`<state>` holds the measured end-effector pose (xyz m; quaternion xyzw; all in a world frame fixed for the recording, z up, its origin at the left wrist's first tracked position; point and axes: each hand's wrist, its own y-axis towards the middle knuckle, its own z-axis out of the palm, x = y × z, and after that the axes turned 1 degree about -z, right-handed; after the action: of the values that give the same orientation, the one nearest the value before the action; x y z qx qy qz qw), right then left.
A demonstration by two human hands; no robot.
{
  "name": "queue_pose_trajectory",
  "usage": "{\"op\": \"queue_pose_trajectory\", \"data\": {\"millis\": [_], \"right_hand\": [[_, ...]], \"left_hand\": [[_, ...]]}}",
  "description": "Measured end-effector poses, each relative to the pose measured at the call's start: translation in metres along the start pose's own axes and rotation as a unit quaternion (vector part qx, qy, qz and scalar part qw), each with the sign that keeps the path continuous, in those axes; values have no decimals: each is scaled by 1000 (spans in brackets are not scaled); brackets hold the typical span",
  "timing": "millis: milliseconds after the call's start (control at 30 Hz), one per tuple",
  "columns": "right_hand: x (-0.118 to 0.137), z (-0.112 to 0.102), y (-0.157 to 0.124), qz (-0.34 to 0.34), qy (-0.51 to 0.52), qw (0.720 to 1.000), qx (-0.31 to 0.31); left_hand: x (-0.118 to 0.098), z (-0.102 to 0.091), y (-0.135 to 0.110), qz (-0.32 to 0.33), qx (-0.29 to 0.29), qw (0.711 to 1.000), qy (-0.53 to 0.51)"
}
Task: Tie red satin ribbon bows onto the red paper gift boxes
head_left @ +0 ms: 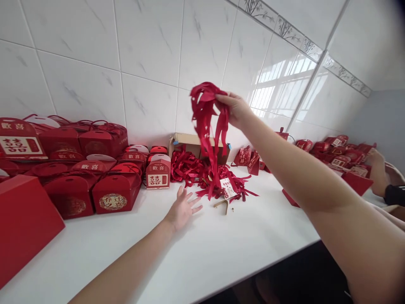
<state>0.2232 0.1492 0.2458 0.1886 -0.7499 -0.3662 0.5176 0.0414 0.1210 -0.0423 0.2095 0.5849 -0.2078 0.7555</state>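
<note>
My right hand [233, 109] is raised in front of the tiled wall, its fingers closed on a bunch of red ribbons [206, 105]. The strands hang down toward a heap of red ribbons [186, 166] that spills from a cardboard box [186, 138] lying against the wall. Just above the white table [202, 261], my left hand [182, 210] is open with fingers spread, holding nothing. To its right lie a small printed card [228, 188] on the ribbons and a bent tan strip [222, 206] on the tabletop.
Red gift boxes [115, 192] stand in rows at the left, with a large plain red box [28, 223] nearest me. More red boxes [340, 154] are piled at the far right, beside another person's arm [378, 171]. The table's front edge runs diagonally at the lower right.
</note>
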Motion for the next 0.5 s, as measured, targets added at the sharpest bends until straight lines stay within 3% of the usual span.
{"op": "queue_pose_trajectory", "data": {"millis": [100,167,267,367,433,500], "right_hand": [[-15,36,-42,72,-19,984,163],[-31,57,-78,111,-90,938,315],[-59,72,-119,142,-123,879,439],[-93,63,-125,167,-200,871,416],[-117,48,-118,189,-283,880,332],[-141,31,-114,219,-361,870,257]], "left_hand": [[-14,-7,-3,-34,3,971,-236],[-20,-13,-4,-39,-14,934,-355],[-21,-23,0,-39,-76,922,-378],[-12,-30,9,-65,-120,926,-353],[-5,-32,15,-86,-147,928,-332],[1,-32,20,-105,-172,927,-315]]}}
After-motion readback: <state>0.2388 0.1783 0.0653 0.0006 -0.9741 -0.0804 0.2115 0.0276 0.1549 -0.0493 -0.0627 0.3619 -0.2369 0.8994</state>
